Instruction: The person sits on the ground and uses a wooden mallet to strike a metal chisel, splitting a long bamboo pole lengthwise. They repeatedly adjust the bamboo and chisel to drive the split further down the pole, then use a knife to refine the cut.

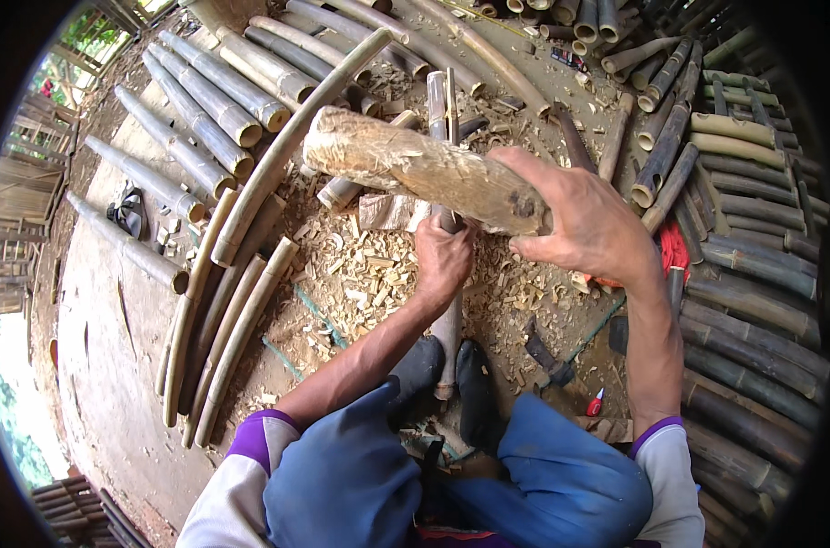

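Observation:
My right hand (593, 219) grips the near end of a thick, rough wooden billet (406, 164), thumb and fingers on opposite sides. The billet points up and left above my left hand (445, 258). That hand is closed in a fist round a short chisel-like tool (449, 219) with a dark top; its lower part is hidden. Beneath the fist lies a bamboo pole (448, 342), running away from me, its near end between my feet. A squared wood block (385, 212) sits by the pole, partly covered by the billet.
Wood chips (369, 274) litter the floor. Cut bamboo poles (200, 100) lie at the left; curved bamboo strips (241, 338) are nearer. A bamboo rack (753, 310) stands at the right. A dark blade (544, 352) and a small red bottle (596, 402) lie beside my right leg.

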The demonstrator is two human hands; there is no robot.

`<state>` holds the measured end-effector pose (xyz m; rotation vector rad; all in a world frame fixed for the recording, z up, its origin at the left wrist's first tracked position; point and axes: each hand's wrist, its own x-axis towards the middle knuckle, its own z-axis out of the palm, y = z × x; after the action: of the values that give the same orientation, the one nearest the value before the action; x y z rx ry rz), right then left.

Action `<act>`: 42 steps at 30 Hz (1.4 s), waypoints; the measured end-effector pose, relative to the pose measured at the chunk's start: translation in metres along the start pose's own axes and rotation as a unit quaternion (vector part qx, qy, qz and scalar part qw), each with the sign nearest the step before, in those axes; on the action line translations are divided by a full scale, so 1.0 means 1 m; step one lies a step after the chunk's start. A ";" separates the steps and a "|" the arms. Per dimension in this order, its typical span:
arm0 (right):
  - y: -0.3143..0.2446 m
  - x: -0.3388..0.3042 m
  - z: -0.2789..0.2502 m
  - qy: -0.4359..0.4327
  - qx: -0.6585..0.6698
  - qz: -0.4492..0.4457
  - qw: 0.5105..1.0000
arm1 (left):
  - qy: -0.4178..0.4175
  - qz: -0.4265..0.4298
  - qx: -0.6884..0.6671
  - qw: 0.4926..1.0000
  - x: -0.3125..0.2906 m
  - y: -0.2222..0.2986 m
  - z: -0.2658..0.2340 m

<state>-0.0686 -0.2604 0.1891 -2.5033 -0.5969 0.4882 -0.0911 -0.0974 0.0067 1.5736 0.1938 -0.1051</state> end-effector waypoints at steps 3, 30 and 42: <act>0.000 -0.014 0.000 0.097 -0.003 -0.030 0.995 | -0.012 -0.016 -0.041 0.999 -0.004 -0.001 -0.007; 0.035 -0.044 0.036 0.217 0.185 0.016 0.958 | 0.090 -0.206 -0.451 0.864 -0.001 -0.062 -0.084; 0.006 -0.053 0.041 0.215 0.151 -0.014 0.965 | 0.056 -0.243 -0.372 0.894 -0.038 -0.057 -0.094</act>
<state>-0.1300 -0.2750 0.1644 -2.2053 -0.3547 0.0121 -0.1439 -0.0057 -0.0412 0.7367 0.6406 -0.2943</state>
